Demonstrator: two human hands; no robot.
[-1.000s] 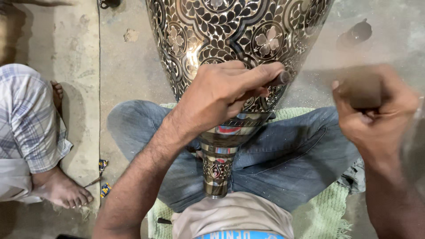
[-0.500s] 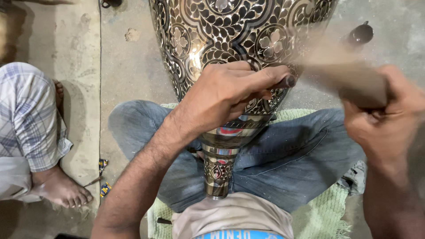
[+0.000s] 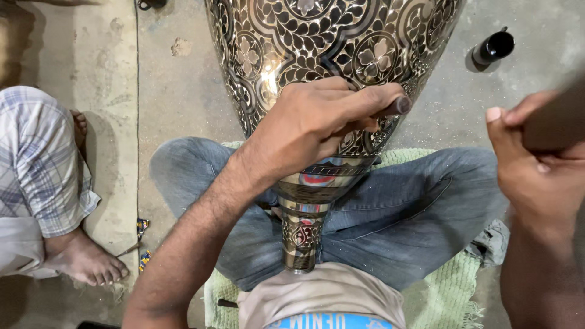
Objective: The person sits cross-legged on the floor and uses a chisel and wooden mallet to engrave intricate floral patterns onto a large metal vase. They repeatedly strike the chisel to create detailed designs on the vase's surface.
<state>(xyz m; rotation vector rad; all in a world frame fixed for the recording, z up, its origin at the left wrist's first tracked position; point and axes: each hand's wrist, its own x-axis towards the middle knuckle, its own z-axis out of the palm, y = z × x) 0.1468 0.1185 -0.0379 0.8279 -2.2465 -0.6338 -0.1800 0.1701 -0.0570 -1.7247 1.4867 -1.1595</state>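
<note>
One large engraved metal vase lies across the lap, and everything else is counted around it. Two hands work at it: the left hand on its lower body, the right hand off to its right. One punch tool sits in the left hand against the vase. One dark cylinder stands to the right of the vase. One green mat lies under it. One other person's bare foot rests to its left.
</note>
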